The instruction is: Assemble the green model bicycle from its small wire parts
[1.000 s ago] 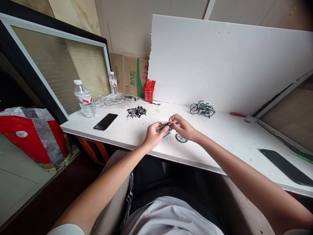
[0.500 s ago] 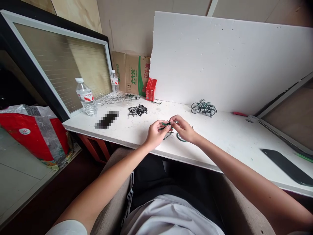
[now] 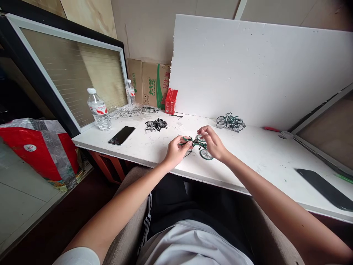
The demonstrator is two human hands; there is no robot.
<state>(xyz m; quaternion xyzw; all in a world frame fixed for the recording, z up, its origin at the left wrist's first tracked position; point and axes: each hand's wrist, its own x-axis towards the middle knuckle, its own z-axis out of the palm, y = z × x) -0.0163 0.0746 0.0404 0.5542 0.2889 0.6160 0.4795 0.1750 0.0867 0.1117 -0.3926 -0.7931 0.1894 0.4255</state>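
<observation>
My left hand (image 3: pixel 175 150) pinches a small dark green model bicycle (image 3: pixel 197 142) by its handlebar end, just above the white table. Two spoked wheels with green rims show on its right side; one wheel (image 3: pixel 206 154) is in full view, the other is partly behind my right hand. My right hand (image 3: pixel 214 144) hovers beside the bicycle's right part, fingers loosely bent and apart, with nothing visible in them. Under my left fingers a thin dark part (image 3: pixel 188 153) shows; I cannot tell whether it belongs to the bicycle.
Finished-looking model bicycles (image 3: pixel 231 122) stand by the white board (image 3: pixel 248 70). A heap of black parts (image 3: pixel 156 124), a phone (image 3: pixel 121 135), a water bottle (image 3: pixel 99 112) and a small red box (image 3: pixel 171 101) are on the left. A black flat object (image 3: pixel 324 187) lies at right.
My right hand has come off the bicycle's handlebar end and moved a little right, uncovering the frame and wheels. My left hand keeps its hold.
</observation>
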